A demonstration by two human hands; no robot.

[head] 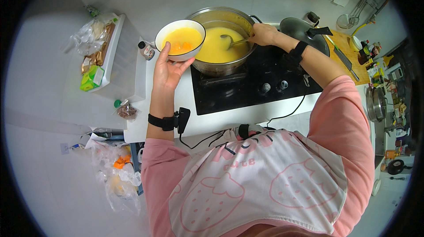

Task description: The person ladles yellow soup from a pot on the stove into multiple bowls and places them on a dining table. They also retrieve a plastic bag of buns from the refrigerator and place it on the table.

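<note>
My left hand (171,69) grips a white bowl with a dark rim (160,35), held up at the left side of a large steel pot (212,69). Yellow soup (175,36) fills much of the bowl, and orange chunks (182,47) show in it. The pot stands on the black glass cooktop (238,99) and holds more yellow soup (215,51). With my right hand (264,34) over the pot's right rim, I hold the handle of a metal ladle (227,40). The ladle's bowl lies partly in the soup.
Right of the pot sits a lidded wok (303,35). Behind it, a cleaver (344,59) lies on a wooden cutting board (361,68). A small seasoning bottle (146,50) and a bag of dried spice (127,110) stand at the left. A black cable (291,112) crosses the counter's front edge.
</note>
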